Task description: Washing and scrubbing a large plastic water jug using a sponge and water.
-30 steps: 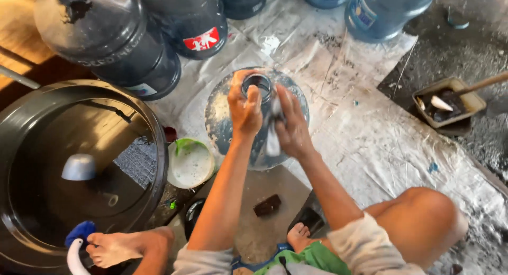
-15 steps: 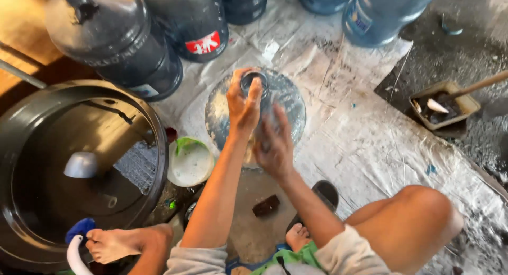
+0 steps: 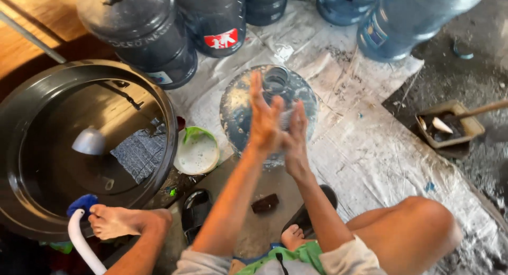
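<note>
A soapy clear blue water jug point(image 3: 238, 108) stands upright on a white plastic sheet point(image 3: 370, 164), its open neck facing up. Both my hands are raised in front of it, palms turned toward each other. My left hand point(image 3: 262, 119) has its fingers stretched straight up and holds nothing of its own. My right hand point(image 3: 296, 140) presses against it from the right, with a pale scrub cloth point(image 3: 286, 118) showing between the two palms. Neither hand touches the jug.
A big black basin point(image 3: 166, 116) of water at left holds a metal scoop point(image 3: 89, 141) and a grey cloth point(image 3: 140, 154). A green-rimmed tub point(image 3: 197, 152) sits beside it. Several blue jugs point(image 3: 143, 31) line the far side. A tray with a tool point(image 3: 447, 128) lies right. A dark bar point(image 3: 264, 203) and sandals point(image 3: 194, 214) lie by my feet.
My right hand has left the jug's shoulder and come up against my left hand, which has let go of the jug's neck. The jug stands untouched.
</note>
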